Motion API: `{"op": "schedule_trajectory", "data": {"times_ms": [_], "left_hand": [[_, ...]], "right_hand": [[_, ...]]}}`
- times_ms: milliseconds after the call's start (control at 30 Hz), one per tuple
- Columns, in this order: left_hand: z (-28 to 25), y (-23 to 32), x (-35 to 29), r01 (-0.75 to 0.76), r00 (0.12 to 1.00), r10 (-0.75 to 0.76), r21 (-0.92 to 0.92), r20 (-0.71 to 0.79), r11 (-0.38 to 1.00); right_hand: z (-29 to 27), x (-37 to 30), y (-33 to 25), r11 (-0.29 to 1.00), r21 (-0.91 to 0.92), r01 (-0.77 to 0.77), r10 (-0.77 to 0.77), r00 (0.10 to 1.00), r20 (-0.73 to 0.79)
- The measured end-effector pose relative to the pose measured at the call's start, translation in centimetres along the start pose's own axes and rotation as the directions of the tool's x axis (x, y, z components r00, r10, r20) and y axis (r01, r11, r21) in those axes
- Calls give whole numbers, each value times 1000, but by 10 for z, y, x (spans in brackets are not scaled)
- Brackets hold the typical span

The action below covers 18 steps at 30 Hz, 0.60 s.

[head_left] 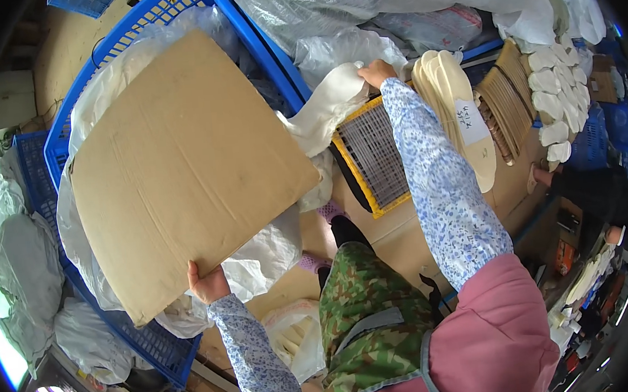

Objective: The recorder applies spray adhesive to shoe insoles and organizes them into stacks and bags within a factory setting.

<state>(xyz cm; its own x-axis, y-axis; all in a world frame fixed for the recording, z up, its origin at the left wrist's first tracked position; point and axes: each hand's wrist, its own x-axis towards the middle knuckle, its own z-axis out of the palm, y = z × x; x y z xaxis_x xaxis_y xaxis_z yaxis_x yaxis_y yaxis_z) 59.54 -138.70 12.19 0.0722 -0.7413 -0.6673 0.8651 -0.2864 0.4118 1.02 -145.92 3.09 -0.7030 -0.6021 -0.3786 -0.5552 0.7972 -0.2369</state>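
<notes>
A large brown cardboard sheet (185, 170) lies tilted over the blue plastic crate (149, 15). My left hand (209, 282) grips its lower edge, thumb on top and the other fingers out of sight underneath. Farther right, my right hand (378, 73) is closed on the end of a white strip of soft material (325, 113). That strip hangs from my fingers toward the cardboard's right edge, where its other end is hidden. Crumpled clear plastic (263, 256) shows below the cardboard and around it in the crate.
A yellow-edged dark woven frame (375, 157) stands right of the strip. Beyond it are cream insole-shaped pieces (442, 84) with a white paper label (472, 121), and bundled tan pieces (506, 89). A plastic bag (297, 339) sits near my legs. Another person (602, 201) is at far right.
</notes>
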Motion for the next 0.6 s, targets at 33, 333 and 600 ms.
{"op": "schedule_trajectory", "data": {"times_ms": [33, 333, 600], "left_hand": [[-4, 10, -3, -17, 1000, 17, 11, -1, 1000], [-7, 34, -2, -74, 996, 76, 65, -36, 995], [-7, 44, 6, -105, 988, 108, 29, -113, 994]], "right_hand": [[12, -2, -9, 1000, 10, 10, -11, 999, 30], [22, -14, -17, 917, 391, -79, -16, 972, 233], [17, -20, -22, 875, 450, -178, -2, 929, 371]]}}
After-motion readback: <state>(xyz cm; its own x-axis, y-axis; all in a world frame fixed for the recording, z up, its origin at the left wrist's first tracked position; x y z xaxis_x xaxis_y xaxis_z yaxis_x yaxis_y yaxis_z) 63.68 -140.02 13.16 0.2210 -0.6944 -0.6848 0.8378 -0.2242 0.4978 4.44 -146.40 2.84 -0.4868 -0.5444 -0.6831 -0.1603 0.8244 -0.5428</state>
